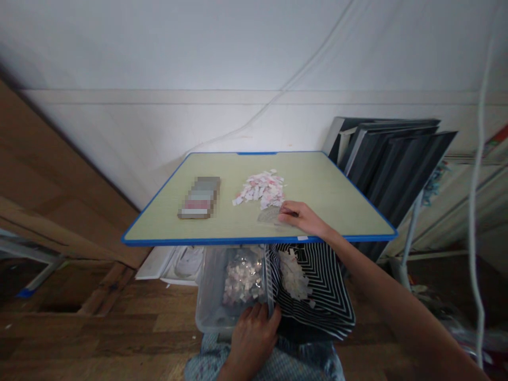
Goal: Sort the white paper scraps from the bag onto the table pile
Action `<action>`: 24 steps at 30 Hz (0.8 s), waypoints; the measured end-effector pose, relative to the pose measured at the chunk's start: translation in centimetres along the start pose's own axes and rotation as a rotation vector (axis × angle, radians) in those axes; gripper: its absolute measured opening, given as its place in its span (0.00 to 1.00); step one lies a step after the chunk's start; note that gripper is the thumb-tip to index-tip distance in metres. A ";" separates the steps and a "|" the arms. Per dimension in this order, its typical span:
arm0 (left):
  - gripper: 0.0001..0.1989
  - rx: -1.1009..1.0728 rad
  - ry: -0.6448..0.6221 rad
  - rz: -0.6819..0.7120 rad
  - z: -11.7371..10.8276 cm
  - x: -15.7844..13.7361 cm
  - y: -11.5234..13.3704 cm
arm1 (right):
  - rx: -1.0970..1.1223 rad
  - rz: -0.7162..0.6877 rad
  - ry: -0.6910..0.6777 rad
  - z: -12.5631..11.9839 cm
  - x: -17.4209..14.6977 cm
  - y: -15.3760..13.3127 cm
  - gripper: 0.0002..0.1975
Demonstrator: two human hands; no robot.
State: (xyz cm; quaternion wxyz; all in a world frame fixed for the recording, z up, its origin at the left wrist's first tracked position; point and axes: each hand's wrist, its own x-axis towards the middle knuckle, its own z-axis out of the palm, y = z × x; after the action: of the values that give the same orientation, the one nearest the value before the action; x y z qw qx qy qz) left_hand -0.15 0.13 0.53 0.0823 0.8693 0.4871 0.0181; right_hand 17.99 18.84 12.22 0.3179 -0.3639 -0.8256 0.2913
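On the small table [317,185] lies a heap of small white and pink paper scraps [262,186]. My right hand [301,217] is closed just in front of it, its fingers pinching a thin, greyish, see-through piece [270,214] whose kind I cannot make out. Below the table, my left hand [256,333] is closed over the near right rim of a clear plastic bin [214,286]. More scraps [242,278] lie in that bin. To its right is a black-and-white striped bag [327,291], its mouth wide, with pale scraps [294,275] inside.
A pixelated, phone-shaped object [199,198] lies on the table's left side. Dark flat panels [392,164] lean against the wall at right. Cardboard [59,185] stands at left, and a white box [182,263] sits beside the bin. A white cable [474,211] hangs at right.
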 end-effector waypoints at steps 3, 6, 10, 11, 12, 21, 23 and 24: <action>0.21 0.001 -0.007 0.000 -0.2 0.0 0.0 | 0.120 0.023 -0.034 -1.7 -1.0 0.5 0.10; 0.20 -0.002 -0.011 0.001 -0.3 0.1 0.1 | 0.149 0.038 -0.099 -3.1 -2.1 0.8 0.10; 0.20 0.002 -0.018 0.000 -0.2 0.1 0.1 | 0.097 0.034 -0.146 -3.2 -2.3 0.9 0.12; 0.20 0.003 -0.018 0.001 -0.2 0.2 0.1 | 0.080 0.033 -0.155 -3.0 -2.2 0.9 0.12; 0.21 0.004 -0.018 0.002 -0.1 0.2 0.1 | 0.063 0.030 -0.160 -2.8 -2.0 0.8 0.12; 0.21 0.002 -0.005 0.004 -0.1 0.1 -0.1 | -0.012 -0.048 -0.188 0.9 1.2 -0.9 0.09; 0.20 0.001 -0.017 0.010 -0.2 0.1 -0.1 | 0.005 -0.065 -0.183 1.7 1.6 -1.1 0.09; 0.20 0.000 -0.021 0.010 -0.3 0.1 0.0 | 0.026 -0.073 -0.174 2.0 1.7 -1.1 0.10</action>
State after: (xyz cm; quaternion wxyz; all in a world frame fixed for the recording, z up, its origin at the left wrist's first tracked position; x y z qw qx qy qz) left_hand -0.16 0.29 0.82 0.0873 0.8719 0.4818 0.0094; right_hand 15.17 19.02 12.25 0.2600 -0.3025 -0.8590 0.3209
